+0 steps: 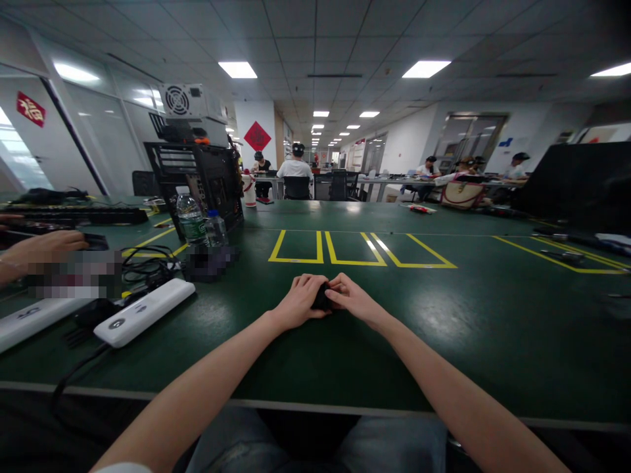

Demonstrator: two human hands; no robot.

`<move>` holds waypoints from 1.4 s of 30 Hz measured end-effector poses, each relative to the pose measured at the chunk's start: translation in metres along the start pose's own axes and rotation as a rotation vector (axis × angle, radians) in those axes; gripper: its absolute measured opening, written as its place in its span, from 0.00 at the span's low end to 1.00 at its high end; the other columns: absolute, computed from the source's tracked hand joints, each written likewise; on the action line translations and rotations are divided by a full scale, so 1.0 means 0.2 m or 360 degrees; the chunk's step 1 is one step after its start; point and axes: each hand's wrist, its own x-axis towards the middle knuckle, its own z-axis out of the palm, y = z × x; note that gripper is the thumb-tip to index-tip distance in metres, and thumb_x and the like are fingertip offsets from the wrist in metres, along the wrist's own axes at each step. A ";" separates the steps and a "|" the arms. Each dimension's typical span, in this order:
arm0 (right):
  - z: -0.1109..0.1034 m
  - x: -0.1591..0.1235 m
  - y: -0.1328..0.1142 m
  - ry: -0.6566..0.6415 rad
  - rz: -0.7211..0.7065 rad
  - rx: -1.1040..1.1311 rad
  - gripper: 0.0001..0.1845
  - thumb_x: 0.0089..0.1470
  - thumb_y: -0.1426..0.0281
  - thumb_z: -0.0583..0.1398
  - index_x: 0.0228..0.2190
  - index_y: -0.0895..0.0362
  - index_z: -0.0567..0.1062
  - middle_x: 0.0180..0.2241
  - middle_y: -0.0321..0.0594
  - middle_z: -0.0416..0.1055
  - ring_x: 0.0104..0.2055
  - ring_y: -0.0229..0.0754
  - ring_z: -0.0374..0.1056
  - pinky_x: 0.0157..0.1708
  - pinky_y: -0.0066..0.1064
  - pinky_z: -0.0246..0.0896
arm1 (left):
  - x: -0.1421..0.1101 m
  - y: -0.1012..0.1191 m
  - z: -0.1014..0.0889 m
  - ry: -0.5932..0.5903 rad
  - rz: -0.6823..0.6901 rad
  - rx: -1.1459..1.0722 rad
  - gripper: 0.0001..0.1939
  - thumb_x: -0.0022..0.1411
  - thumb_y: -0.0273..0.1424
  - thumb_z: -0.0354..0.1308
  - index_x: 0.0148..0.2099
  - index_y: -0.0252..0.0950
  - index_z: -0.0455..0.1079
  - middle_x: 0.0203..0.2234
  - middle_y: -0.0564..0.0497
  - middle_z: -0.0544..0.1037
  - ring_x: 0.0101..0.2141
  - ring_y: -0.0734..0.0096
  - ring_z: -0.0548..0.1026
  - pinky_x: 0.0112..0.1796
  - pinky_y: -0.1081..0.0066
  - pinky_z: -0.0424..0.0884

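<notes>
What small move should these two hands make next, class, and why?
Perhaps ease the right hand back slightly: the left hand cups the small black object from the other side, and together the hands hide much of it.

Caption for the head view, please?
Left hand and right hand together hold a small dark object above a green table, near yellow tape outlines.

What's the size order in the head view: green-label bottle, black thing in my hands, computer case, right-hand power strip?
Largest to smallest, as they look:
1. Computer case
2. Right-hand power strip
3. Green-label bottle
4. Black thing, judged by its visible part; the rest is hidden
</notes>
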 end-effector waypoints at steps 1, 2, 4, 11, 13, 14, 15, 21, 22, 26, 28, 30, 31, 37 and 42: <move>0.00 0.00 0.00 0.0016 0.0030 0.0027 0.14 0.46 0.62 0.57 0.34 0.55 0.62 0.34 0.38 0.64 0.40 0.42 0.63 0.38 0.39 0.62 | 0.00 0.00 0.00 0.0000 -0.0001 -0.0002 0.29 0.47 0.36 0.59 0.49 0.41 0.51 0.44 0.49 0.63 0.44 0.60 0.59 0.43 0.60 0.55; 0.00 0.01 0.01 0.0032 0.0057 0.0053 0.15 0.45 0.62 0.58 0.34 0.56 0.62 0.35 0.39 0.64 0.40 0.42 0.62 0.39 0.38 0.62 | 0.00 0.00 0.00 0.0002 -0.0003 -0.0002 0.29 0.47 0.36 0.59 0.49 0.41 0.52 0.44 0.49 0.63 0.45 0.60 0.59 0.43 0.60 0.55; 0.00 0.01 0.01 0.0034 0.0090 0.0080 0.15 0.44 0.63 0.58 0.34 0.57 0.62 0.36 0.40 0.63 0.41 0.42 0.62 0.39 0.38 0.62 | 0.00 -0.01 0.01 0.0011 -0.0007 0.0003 0.29 0.46 0.36 0.59 0.49 0.41 0.51 0.44 0.48 0.63 0.45 0.60 0.59 0.43 0.60 0.55; -0.01 -0.01 -0.01 -0.0130 -0.0149 0.0054 0.20 0.36 0.67 0.64 0.31 0.56 0.61 0.34 0.36 0.63 0.39 0.41 0.63 0.40 0.38 0.61 | 0.00 -0.01 0.02 0.0020 0.0003 0.0024 0.29 0.46 0.36 0.60 0.49 0.40 0.52 0.43 0.48 0.63 0.44 0.60 0.59 0.43 0.60 0.55; -0.02 -0.01 -0.01 -0.0114 -0.0142 0.0034 0.18 0.38 0.66 0.62 0.31 0.55 0.61 0.34 0.36 0.63 0.39 0.41 0.63 0.39 0.39 0.60 | 0.00 -0.01 0.01 0.0018 0.0004 0.0025 0.29 0.46 0.36 0.60 0.49 0.40 0.52 0.43 0.48 0.63 0.44 0.60 0.59 0.43 0.60 0.55; -0.01 -0.01 -0.01 -0.0086 -0.0137 0.0002 0.16 0.40 0.65 0.61 0.31 0.55 0.61 0.34 0.36 0.64 0.39 0.41 0.63 0.40 0.39 0.60 | 0.00 -0.01 0.01 0.0016 0.0004 0.0023 0.29 0.47 0.36 0.59 0.49 0.40 0.51 0.44 0.48 0.63 0.44 0.60 0.59 0.43 0.60 0.55; -0.01 -0.01 -0.01 -0.0059 -0.0129 -0.0029 0.15 0.42 0.64 0.60 0.31 0.55 0.62 0.34 0.36 0.64 0.39 0.41 0.63 0.40 0.39 0.59 | 0.00 -0.01 0.01 0.0013 0.0005 0.0021 0.29 0.47 0.36 0.59 0.50 0.40 0.51 0.44 0.48 0.63 0.44 0.60 0.59 0.43 0.60 0.55; 0.00 -0.01 -0.02 -0.0018 0.0037 0.0039 0.16 0.44 0.63 0.58 0.35 0.55 0.61 0.36 0.39 0.64 0.41 0.42 0.62 0.39 0.39 0.61 | 0.00 -0.01 0.01 0.0007 -0.0006 0.0012 0.29 0.46 0.36 0.60 0.49 0.41 0.51 0.44 0.49 0.63 0.44 0.60 0.59 0.43 0.60 0.55; 0.00 -0.01 -0.02 -0.0021 0.0066 0.0046 0.16 0.44 0.63 0.58 0.35 0.56 0.62 0.37 0.39 0.63 0.41 0.42 0.62 0.39 0.39 0.62 | 0.00 -0.01 0.01 0.0008 -0.0007 0.0014 0.29 0.46 0.35 0.60 0.49 0.41 0.51 0.44 0.49 0.63 0.44 0.60 0.59 0.44 0.60 0.55; -0.01 -0.01 -0.01 -0.0087 -0.0011 0.0014 0.16 0.41 0.65 0.61 0.33 0.56 0.63 0.37 0.38 0.63 0.41 0.42 0.62 0.41 0.39 0.60 | 0.00 -0.01 0.01 0.0008 -0.0004 0.0018 0.29 0.46 0.35 0.60 0.49 0.40 0.52 0.43 0.49 0.63 0.44 0.60 0.59 0.43 0.61 0.55; -0.02 -0.01 -0.01 -0.0146 -0.0063 0.0043 0.20 0.38 0.67 0.63 0.33 0.56 0.61 0.36 0.37 0.63 0.39 0.41 0.64 0.40 0.40 0.60 | 0.00 -0.01 0.01 0.0008 -0.0011 0.0015 0.29 0.47 0.35 0.60 0.49 0.40 0.52 0.44 0.48 0.63 0.44 0.60 0.59 0.43 0.60 0.55; -0.02 -0.01 -0.01 -0.0158 -0.0080 0.0048 0.21 0.36 0.67 0.63 0.33 0.55 0.61 0.35 0.36 0.63 0.39 0.40 0.64 0.40 0.39 0.60 | 0.00 -0.01 0.01 0.0006 -0.0016 0.0006 0.29 0.47 0.35 0.59 0.49 0.41 0.51 0.44 0.48 0.63 0.44 0.60 0.59 0.43 0.60 0.55; -0.02 -0.01 -0.01 -0.0133 -0.0089 0.0023 0.20 0.38 0.66 0.63 0.33 0.55 0.61 0.35 0.37 0.64 0.39 0.41 0.64 0.40 0.40 0.60 | 0.00 -0.01 0.02 0.0005 -0.0016 0.0001 0.29 0.47 0.35 0.59 0.50 0.41 0.51 0.44 0.48 0.63 0.45 0.60 0.59 0.43 0.60 0.55; -0.01 0.00 0.01 -0.0008 -0.0091 0.0000 0.14 0.44 0.61 0.57 0.32 0.56 0.62 0.32 0.37 0.66 0.38 0.41 0.64 0.38 0.39 0.60 | 0.00 -0.01 0.02 0.0017 -0.0016 0.0001 0.30 0.46 0.36 0.60 0.50 0.40 0.51 0.43 0.48 0.63 0.45 0.60 0.59 0.43 0.59 0.55; -0.01 0.01 0.01 -0.0031 0.0034 0.0065 0.16 0.43 0.63 0.59 0.34 0.57 0.63 0.36 0.40 0.65 0.41 0.42 0.63 0.40 0.39 0.60 | 0.00 0.00 0.01 0.0004 -0.0012 0.0013 0.29 0.46 0.36 0.60 0.49 0.41 0.52 0.44 0.49 0.63 0.45 0.60 0.59 0.43 0.59 0.55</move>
